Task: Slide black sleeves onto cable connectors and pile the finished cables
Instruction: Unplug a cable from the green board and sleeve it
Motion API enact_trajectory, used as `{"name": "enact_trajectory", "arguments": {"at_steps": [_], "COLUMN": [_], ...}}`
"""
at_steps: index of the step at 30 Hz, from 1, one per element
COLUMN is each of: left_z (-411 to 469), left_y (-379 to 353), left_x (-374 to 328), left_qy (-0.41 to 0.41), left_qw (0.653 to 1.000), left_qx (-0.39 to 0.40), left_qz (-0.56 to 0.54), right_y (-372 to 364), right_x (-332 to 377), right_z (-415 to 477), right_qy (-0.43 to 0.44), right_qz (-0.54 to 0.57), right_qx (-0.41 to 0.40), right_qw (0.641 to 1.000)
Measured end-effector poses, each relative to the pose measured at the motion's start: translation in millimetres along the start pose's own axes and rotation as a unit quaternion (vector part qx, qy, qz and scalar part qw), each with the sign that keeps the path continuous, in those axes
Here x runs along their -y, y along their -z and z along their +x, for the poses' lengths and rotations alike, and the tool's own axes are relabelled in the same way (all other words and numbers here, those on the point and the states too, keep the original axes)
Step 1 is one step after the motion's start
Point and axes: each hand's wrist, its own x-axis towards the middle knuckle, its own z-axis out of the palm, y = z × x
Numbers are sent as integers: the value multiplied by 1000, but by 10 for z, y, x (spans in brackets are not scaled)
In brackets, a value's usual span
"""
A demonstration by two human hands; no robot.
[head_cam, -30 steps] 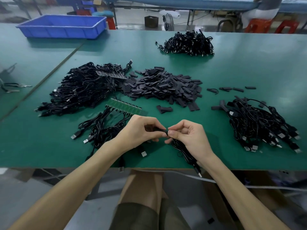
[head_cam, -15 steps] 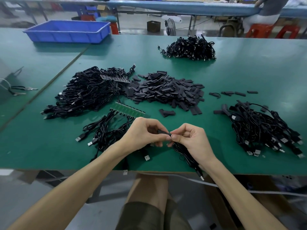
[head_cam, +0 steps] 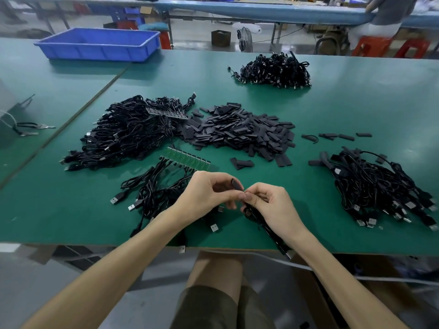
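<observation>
L hand (head_cam: 209,193) pinched short black tube sleeve (head_cam: 235,184), long axis aimed at R hand (head_cam: 268,205), whose fingertips pinched thin black cable (head_cam: 249,213) end just beside.

A broad bare stretch of the green table (head_cam: 356,108) is left open between the far cable pile (head_cam: 275,70) and the right cable pile (head_cam: 380,191). A narrower lane is found between the sleeve heap (head_cam: 240,134) and the right cable pile, but it is crossed at its far end by a few loose sleeves (head_cam: 337,137). The left is blocked by the large cable pile (head_cam: 123,134), which touches the sleeve heap, and by the circuit strip (head_cam: 185,159) with its attached cables (head_cam: 152,193). The near middle is occupied by the left hand (head_cam: 209,195), by which a black sleeve (head_cam: 236,184) is pinched, and the right hand (head_cam: 273,205), by which a cable (head_cam: 249,213) is gripped.
</observation>
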Motion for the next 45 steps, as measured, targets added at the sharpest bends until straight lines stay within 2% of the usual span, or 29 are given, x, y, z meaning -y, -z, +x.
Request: {"name": "enact_trajectory", "arguments": {"at_steps": [4, 9, 12, 18, 27, 33, 42, 45], "left_z": [7, -6, 4, 66, 100, 106, 81, 73], "left_y": [-1, 0, -3, -20, -21, 36, 9, -6], "left_x": [4, 16, 5, -20, 2, -52, -4, 34], "left_qy": [-3, -14, 11, 53, 80, 4, -27, -74], "left_qw": [1000, 1000, 999, 998, 996, 998, 997, 985], "left_qx": [13, -9, -32, -19, -29, 10, -21, 1], "left_qz": [-21, -17, -16, -12, 17, -60, 75, 155], "right_y": [7, 10, 19, 76, 89, 85, 83, 77], "right_x": [8, 8, 27, 27, 64, 61, 49, 42], "right_z": [-1, -6, -23, -41, -38, -18, -4, -2], "right_qy": [-16, -13, -11, -12, -14, -21, -28, -18], "right_qz": [17, 35, 60, 101, 82, 114, 130, 119], "right_qx": [-3, 6, 13, 43, 64, 41, 25, 16], "right_qw": [1000, 999, 998, 994, 994, 992, 991, 993]}}
